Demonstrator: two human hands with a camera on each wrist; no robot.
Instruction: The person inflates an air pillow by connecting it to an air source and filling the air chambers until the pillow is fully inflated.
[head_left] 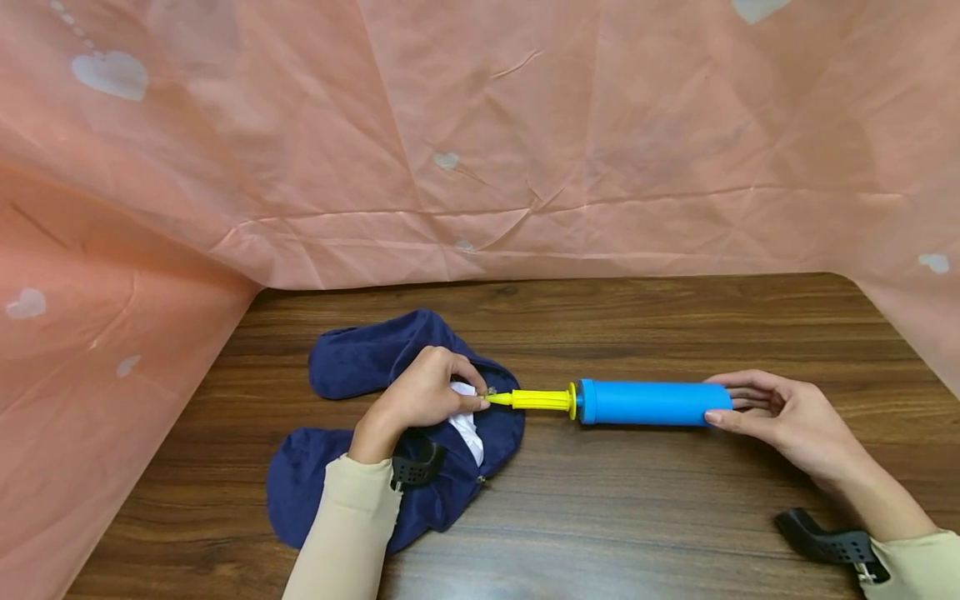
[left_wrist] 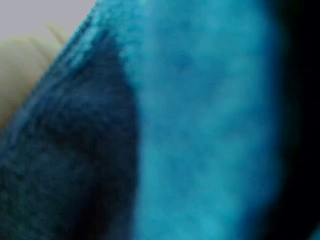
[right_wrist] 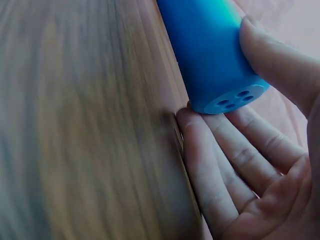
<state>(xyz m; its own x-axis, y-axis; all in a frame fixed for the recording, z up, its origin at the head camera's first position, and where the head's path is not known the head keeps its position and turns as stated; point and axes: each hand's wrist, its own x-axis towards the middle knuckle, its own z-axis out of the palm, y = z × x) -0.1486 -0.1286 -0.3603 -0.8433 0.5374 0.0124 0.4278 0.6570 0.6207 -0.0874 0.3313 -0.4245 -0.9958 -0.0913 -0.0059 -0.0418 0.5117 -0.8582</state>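
A navy U-shaped neck pillow [head_left: 495, 425] lies on the left with its cover open, a white lining [head_left: 467, 425] showing inside. My left hand [head_left: 431, 392] reaches over it, thumb and forefinger pinching at the yellow nozzle [head_left: 501, 399] of a hand pump, where a small clear piece shows. The pump's blue barrel [head_left: 645, 402] extends to the right along the table. At its far end, my right hand [head_left: 795, 421] grips the barrel between thumb and fingers. Several holes show in the barrel's end cap [right_wrist: 235, 100] in the right wrist view. Blurred blue fabric [left_wrist: 205, 120] fills most of the left wrist view.
Dark wood-grain table [head_left: 637, 517] lies beneath everything. Pink cloth with pale hearts [head_left: 525, 150] hangs behind it and along both sides. Black wrist mounts [head_left: 825, 537] sit at the sleeve cuffs, the left one over the pillow.
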